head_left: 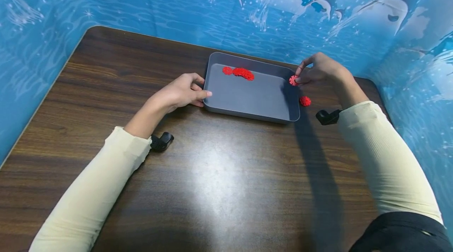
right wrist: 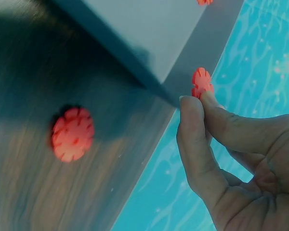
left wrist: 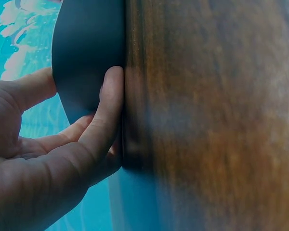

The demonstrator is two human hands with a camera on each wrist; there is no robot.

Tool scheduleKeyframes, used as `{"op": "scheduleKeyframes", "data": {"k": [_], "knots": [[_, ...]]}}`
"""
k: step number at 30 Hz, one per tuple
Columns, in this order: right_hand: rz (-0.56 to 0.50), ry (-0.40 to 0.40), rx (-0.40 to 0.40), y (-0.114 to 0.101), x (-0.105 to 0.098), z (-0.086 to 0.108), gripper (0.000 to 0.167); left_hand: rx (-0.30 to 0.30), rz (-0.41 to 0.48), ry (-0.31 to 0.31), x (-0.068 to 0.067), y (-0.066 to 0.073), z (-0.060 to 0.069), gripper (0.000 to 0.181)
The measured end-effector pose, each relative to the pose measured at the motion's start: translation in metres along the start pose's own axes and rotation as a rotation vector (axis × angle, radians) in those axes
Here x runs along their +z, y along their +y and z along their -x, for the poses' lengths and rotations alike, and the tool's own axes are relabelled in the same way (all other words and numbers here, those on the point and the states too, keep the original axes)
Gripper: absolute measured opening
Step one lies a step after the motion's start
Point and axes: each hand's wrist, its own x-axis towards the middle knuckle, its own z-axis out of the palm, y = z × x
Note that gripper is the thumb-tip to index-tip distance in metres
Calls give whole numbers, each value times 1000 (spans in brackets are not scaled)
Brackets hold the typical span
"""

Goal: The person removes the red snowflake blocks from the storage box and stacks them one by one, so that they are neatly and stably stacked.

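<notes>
A grey rectangular tray (head_left: 251, 94) rests on the table, holding a curved row of overlapping red notched discs (head_left: 242, 73) near its far wall. My left hand (head_left: 184, 91) grips the tray's left side, its thumb over the rim and fingers against the outer wall (left wrist: 86, 57). Above the tray's far right corner, my right hand (head_left: 320, 69) pinches a single red notched disc (head_left: 293, 80) between thumb and fingertips; the right wrist view shows this disc (right wrist: 201, 82) tilted on edge. Below that hand, a small pile of red discs (head_left: 305, 101) lies on the table, just right of the tray.
The dark wood table (head_left: 148, 205) meets a blue dolphin-print backdrop (head_left: 177, 12) along its far edge and both sides. Black wrist-camera mounts stick out beside each cuff, the left mount (head_left: 162, 142) close above the tabletop. Shadow falls across the table at right.
</notes>
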Motion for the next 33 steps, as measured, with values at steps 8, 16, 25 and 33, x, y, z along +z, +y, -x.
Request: {"op": "scheduleKeyframes", "data": {"k": [8,16,25,33], "knots": [[-108,4,54,21,-1,8,33,8,5,-6,-1,0,1,70],[-142,-25,93,41,1,6,24,1,3,-9,0,1,0,70],[-121,-71,105,59,4,4,22,4,4,-14,0,2,1,70],[-158,-83,92,68,12,2,23,4,-1,-15,0,2,1,69]]}}
